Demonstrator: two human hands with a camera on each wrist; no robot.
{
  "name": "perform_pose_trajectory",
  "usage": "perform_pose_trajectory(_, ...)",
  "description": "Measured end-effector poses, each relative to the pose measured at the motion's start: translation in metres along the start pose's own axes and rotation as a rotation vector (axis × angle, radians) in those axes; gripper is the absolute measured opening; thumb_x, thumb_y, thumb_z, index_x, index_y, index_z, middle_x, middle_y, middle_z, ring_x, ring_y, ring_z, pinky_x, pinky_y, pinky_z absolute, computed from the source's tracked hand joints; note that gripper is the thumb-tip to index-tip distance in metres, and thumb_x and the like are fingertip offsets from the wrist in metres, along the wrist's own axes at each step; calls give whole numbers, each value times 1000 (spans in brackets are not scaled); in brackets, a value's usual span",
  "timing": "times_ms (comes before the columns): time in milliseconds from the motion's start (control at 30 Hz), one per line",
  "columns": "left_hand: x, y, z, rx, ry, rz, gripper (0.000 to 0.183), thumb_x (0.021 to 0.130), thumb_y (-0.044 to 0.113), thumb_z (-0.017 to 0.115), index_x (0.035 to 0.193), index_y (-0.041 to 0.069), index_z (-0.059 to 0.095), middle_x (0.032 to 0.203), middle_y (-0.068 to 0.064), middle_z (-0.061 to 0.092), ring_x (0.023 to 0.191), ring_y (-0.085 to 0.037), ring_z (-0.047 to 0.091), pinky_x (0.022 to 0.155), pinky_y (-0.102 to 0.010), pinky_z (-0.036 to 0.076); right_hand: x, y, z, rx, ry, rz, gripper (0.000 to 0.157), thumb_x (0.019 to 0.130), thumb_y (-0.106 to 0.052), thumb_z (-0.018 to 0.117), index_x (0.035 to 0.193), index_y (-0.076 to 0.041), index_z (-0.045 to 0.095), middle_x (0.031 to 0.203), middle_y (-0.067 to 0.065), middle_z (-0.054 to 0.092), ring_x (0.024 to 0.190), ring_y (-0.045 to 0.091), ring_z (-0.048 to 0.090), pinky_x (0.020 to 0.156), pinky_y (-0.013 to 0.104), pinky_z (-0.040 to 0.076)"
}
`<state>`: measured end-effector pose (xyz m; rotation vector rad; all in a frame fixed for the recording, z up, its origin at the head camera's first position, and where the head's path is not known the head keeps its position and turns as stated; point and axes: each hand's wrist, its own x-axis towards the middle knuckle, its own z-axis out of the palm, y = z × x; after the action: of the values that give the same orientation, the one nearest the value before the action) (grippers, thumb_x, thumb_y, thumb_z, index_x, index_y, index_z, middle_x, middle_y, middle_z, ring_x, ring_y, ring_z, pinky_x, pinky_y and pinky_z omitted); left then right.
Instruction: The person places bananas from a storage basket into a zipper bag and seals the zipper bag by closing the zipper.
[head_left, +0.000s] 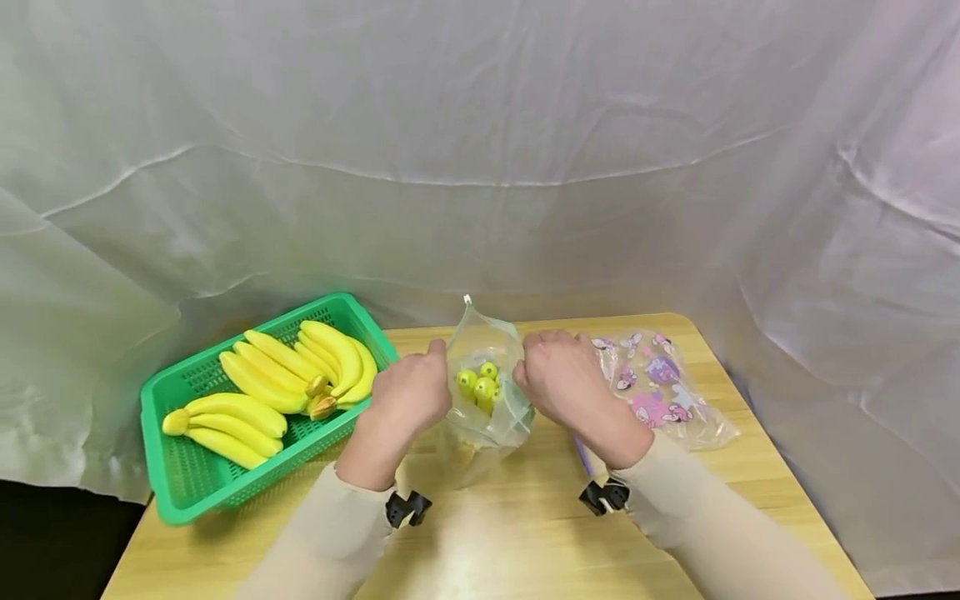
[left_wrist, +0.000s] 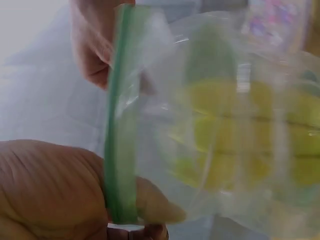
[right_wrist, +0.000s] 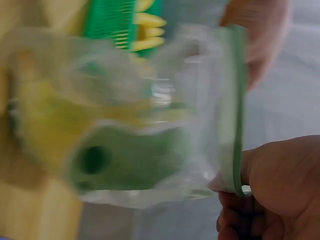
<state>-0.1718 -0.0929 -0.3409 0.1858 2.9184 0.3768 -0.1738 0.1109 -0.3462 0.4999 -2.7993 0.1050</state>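
Note:
A clear zip bag (head_left: pixel 517 423) with a green zip strip (left_wrist: pixel 116 130) hangs upright between both hands, its mouth parted toward the head camera. Inside it lies a bunch of bananas (head_left: pixel 485 390), tips up; their yellow bodies show through the plastic in the left wrist view. My left hand (head_left: pixel 412 390) pinches the left end of the bag's mouth, and one digit shows through the film. The opposite end of the mouth is pinched by my right hand (head_left: pixel 564 377), thumb against the strip (right_wrist: pixel 235 115). Whether the bag's bottom touches the table cannot be told.
A green plastic basket (head_left: pixel 168 508) holding several banana bunches (head_left: pixel 232 423) stands at the table's left. To the right lies a clear bag with pink and purple cartoon prints (head_left: pixel 663 392), partly behind my right arm. Grey cloth (head_left: pixel 480 233) hangs behind the wooden table (head_left: pixel 487 550).

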Motion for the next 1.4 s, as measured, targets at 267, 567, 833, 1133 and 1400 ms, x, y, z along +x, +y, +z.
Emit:
perform_pose_trajectory(267,-2,-1,12,-15,41,-4,61,86,14,64,143,12,42,113,-16,64,94,-36,62,69,-50,51,-6,5,-4,174,-40,71,25,80,-16,55,59,-16,41,58,-1,39,53,16,36,52,32,31)
perform_pose_trajectory(567,6,21,21,-76,62,23,86,71,45,83,134,7,39,101,-14,63,84,-31,63,64,-45,50,-3,-8,-19,439,-157,72,25,83,-18,54,62,-17,42,55,-4,38,46,10,33,44,26,31)
perform_pose_trajectory(833,14,24,24,-86,182,-72,65,82,58,69,115,7,47,80,-10,64,65,-27,62,49,-38,42,0,-1,-37,422,-127,101,25,84,-19,52,61,-16,39,54,-4,36,45,12,32,43,27,29)
perform_pose_trajectory(1133,20,14,19,-51,213,-74,28,92,24,47,112,7,58,74,-7,59,66,-27,61,54,-44,46,-8,20,-6,-221,317,-154,28,81,-12,51,58,-13,36,57,0,28,52,22,38,57,38,32)
perform_pose_trajectory(1400,17,9,21,-86,255,-23,17,91,25,50,88,10,59,79,-6,57,75,-28,61,65,-47,50,-11,24,14,-214,212,-126,26,89,-21,51,66,-11,43,63,4,44,65,26,47,67,39,37)
